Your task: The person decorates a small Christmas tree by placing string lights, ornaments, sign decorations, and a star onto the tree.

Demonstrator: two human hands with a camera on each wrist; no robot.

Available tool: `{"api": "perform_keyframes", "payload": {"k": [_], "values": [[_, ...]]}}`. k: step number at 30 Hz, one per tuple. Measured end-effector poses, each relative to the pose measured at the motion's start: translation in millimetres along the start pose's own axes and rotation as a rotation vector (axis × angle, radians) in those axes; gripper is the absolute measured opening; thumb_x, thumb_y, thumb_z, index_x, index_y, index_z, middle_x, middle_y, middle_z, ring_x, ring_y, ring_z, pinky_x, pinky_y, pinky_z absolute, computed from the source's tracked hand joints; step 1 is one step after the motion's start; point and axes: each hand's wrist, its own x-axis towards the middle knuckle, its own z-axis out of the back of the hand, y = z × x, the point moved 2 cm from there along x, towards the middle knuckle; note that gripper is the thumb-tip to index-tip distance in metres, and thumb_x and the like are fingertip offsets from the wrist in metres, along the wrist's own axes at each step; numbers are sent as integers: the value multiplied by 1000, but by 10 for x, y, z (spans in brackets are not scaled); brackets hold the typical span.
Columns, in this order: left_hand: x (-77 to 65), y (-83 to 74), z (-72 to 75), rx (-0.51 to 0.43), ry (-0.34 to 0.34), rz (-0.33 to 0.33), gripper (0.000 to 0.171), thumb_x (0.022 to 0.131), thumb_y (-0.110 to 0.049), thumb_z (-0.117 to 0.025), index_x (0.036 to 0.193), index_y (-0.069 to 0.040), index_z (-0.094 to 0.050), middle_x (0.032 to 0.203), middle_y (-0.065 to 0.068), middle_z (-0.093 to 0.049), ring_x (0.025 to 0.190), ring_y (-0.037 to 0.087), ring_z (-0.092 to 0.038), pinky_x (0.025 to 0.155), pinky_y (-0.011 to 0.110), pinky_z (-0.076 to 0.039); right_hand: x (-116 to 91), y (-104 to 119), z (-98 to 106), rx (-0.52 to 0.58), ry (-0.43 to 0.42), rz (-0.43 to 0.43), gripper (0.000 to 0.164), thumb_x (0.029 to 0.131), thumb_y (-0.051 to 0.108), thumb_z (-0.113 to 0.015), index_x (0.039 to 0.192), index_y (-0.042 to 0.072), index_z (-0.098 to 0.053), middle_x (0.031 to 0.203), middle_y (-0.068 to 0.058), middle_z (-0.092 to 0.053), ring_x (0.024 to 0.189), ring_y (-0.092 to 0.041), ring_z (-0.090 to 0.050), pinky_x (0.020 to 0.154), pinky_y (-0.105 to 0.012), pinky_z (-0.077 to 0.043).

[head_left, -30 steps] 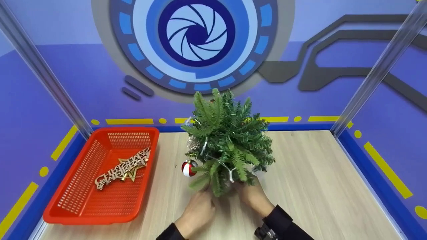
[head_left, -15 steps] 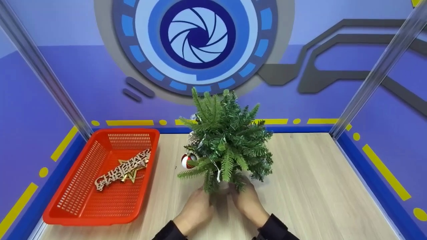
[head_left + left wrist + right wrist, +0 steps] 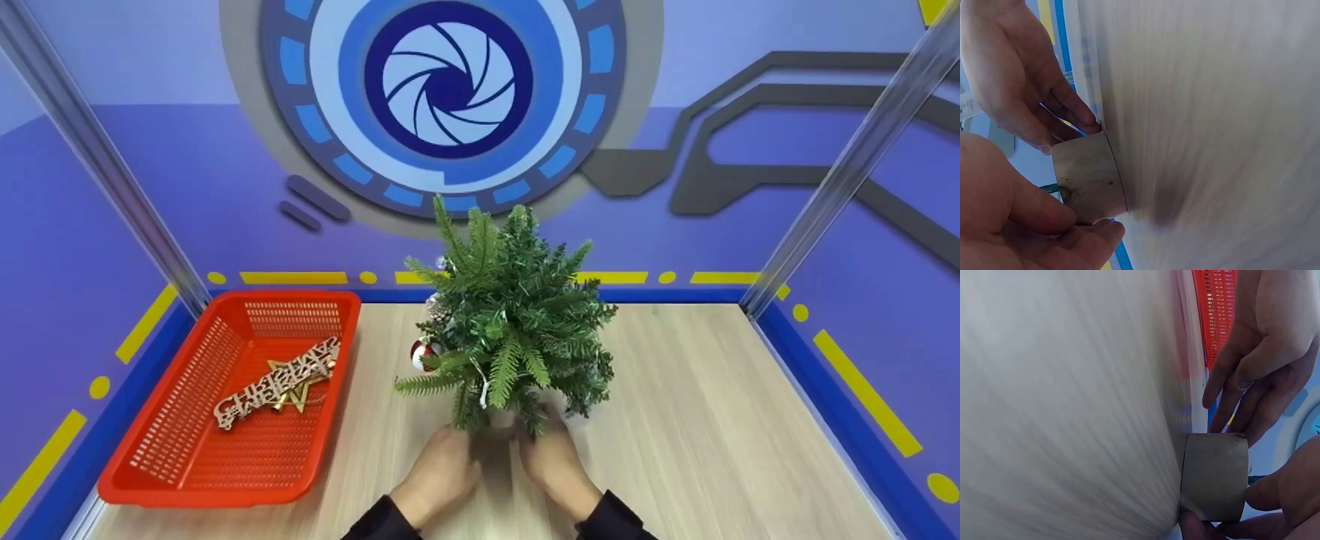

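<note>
A small artificial Christmas tree (image 3: 517, 322) stands in the middle of the table in the head view. A red and white bauble (image 3: 424, 355) and a pinecone (image 3: 438, 307) hang on its left side. My left hand (image 3: 442, 469) and right hand (image 3: 553, 461) hold its base from both sides, fingertips hidden under the branches there. In the left wrist view the round wooden base (image 3: 1089, 177) sits on the tabletop, thumb and fingers of my left hand on its near side. The right wrist view has my right hand's thumb and fingers gripping the base (image 3: 1214, 478).
To the left stands a red plastic basket (image 3: 315, 450). In it lie a wooden Merry Christmas sign (image 3: 274, 382) and a gold star (image 3: 298, 394). Printed panels with metal corner posts (image 3: 832, 172) enclose the wooden table (image 3: 712, 420) at the back and sides.
The tree has turned and straightened a little, its bauble moving slightly up. My right hand has come a bit to the left and nearer me. Both hands stay at the base.
</note>
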Motion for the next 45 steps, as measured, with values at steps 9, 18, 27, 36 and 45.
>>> {"api": "perform_keyframes", "payload": {"k": [9, 18, 27, 36, 45], "values": [[-31, 6, -23, 23, 10, 14, 40, 84, -18, -70, 112, 10, -62, 105, 23, -67, 102, 39, -63, 93, 47, -51, -51, 2, 9, -13, 37, -5, 51, 100, 20, -56, 138, -13, -45, 132, -33, -58, 123, -45, -58, 103, -53, -47], [-28, 3, -41, 17, -2, 1, 42, 83, -17, -70, 116, 7, -62, 107, 22, -69, 102, 38, -65, 94, 47, -52, -101, 43, 20, -112, 96, 90, 33, 101, 21, -53, 124, -1, -62, 117, -21, -68, 111, -38, -66, 93, -49, -52], [-68, 14, -39, -73, 46, 39, 55, 80, -11, -67, 133, 0, -56, 123, 20, -67, 114, 36, -64, 100, 46, -51, -118, 41, 105, -50, 189, 104, 23, 101, 18, -52, 102, 1, -67, 80, -3, -61, 65, -10, -53, 66, -25, -45], [-360, 68, 124, -169, -68, 38, 38, 98, -13, -54, 134, -8, -60, 133, 12, -65, 119, 29, -66, 101, 44, -52, -270, -45, 348, 18, 227, 31, 19, 95, 19, -61, 104, 7, -73, 100, -2, -70, 89, -12, -67, 80, -26, -56], [-776, 39, 593, 21, -473, 151, 24, 86, -24, -74, 66, -29, -61, 60, -19, -57, 53, -4, -49, 52, 16, -43, -279, -341, 726, 137, 241, -157, 17, 95, 11, -60, 106, 8, -72, 97, -5, -70, 78, -6, -63, 69, -21, -55]]}}
